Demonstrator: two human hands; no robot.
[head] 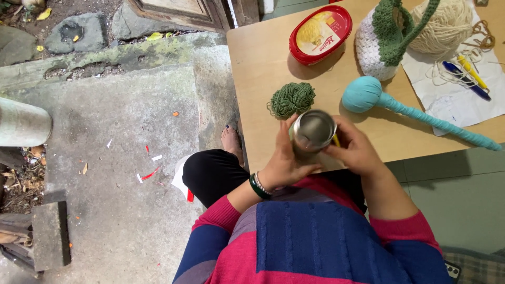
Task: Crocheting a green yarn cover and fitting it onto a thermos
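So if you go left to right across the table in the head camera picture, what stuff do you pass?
Green yarn ball → red-lidded tub → teal wrapped stick with a round head → green and white crocheted piece → cream yarn ball → pens on white paper. The shiny can sits in both hands, nearer.

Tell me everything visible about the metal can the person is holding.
The can is a shiny silver cylinder that looks like metal, its flat round end turned toward the camera and slightly blurred. Both hands grip it: the left hand wraps its side, the right hand holds the other side. It sits over the wooden table's near edge, below the green yarn.
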